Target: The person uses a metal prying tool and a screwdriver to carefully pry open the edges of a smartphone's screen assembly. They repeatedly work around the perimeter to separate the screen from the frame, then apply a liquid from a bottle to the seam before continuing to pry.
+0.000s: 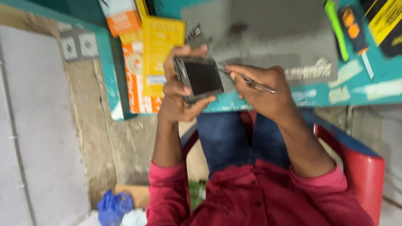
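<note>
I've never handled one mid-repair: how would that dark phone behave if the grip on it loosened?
The phone looks rigid and flat, so probably stiff. Its glossy screen suggests it may be slippery and fragile. Only the left hand clasps its edges, above the lap, so it could drop. The right hand holds a thin metal tool at its edge.

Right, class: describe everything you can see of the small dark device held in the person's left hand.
The device is a small, flat, rectangular gadget with a dark glossy screen and a grey metallic-looking frame. It is tilted, screen facing the camera, above the edge of a teal workbench. The left hand grips its sides with fingers and thumb. The right hand brings a thin metal tool to its right edge; contact is blurred.
</note>
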